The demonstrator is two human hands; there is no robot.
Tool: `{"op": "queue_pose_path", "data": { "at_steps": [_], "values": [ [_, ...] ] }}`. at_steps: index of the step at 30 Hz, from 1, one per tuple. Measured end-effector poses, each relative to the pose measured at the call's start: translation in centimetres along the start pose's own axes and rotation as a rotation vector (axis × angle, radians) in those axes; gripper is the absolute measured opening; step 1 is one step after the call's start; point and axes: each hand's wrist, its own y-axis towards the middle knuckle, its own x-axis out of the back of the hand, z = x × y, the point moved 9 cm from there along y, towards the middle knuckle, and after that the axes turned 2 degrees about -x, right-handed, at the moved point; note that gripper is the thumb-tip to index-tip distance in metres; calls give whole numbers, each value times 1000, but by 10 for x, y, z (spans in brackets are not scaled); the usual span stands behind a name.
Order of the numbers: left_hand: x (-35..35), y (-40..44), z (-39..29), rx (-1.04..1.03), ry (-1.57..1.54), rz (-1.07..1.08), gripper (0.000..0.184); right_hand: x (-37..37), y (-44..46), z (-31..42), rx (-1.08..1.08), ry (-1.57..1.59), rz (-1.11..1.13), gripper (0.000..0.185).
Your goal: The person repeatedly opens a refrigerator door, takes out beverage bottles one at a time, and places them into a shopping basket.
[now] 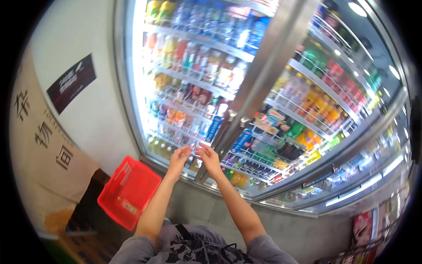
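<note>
Both of my hands are raised in front of a glass-doored drinks cooler (259, 57). My left hand (180, 156) is at the lower part of the left door, its fingers apart and slightly curved, with nothing visible in it. Close beside it on the right, my right hand (206, 155) also has its fingers apart and holds nothing I can see. The hands do not touch each other. Behind them, shelves carry rows of bottles, with orange drinks (316, 103) behind the right door.
A red plastic basket (151, 180) stands on the floor at the left, with a small packet (127, 206) inside. A white wall with a black sign (71, 83) and a beige curtain (48, 154) are farther left. More coolers run off to the right.
</note>
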Motion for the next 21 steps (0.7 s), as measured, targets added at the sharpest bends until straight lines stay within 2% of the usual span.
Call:
{"op": "queue_pose_path", "data": {
  "at_steps": [4,7,9,10,12,14,16,18,20,21],
  "values": [
    [-65,12,-12,-57,5,93,34,65,-23,54,124,12,-132,44],
    [-98,1,-4,-1,-32,106,31,108,-25,69,240,34,-238,41],
    [-107,-7,26,27,-19,127,29,132,-28,76,348,19,-347,41],
    [-110,-11,38,42,-15,135,29,136,-31,77,360,45,-365,41],
    [-112,-19,49,84,10,114,29,145,-32,85,321,-126,-474,46],
    [-111,-11,46,88,11,121,30,147,-25,87,348,-96,-518,53],
    [-113,5,19,36,16,137,31,151,-15,91,365,-330,-652,56],
    [-116,22,-8,-19,9,157,31,149,4,92,458,-315,-701,60],
    [-118,33,-29,-63,9,198,32,144,15,92,292,-275,-715,59],
    [-119,34,-37,-74,19,221,32,140,13,104,321,-415,-756,57]
  ]
}}
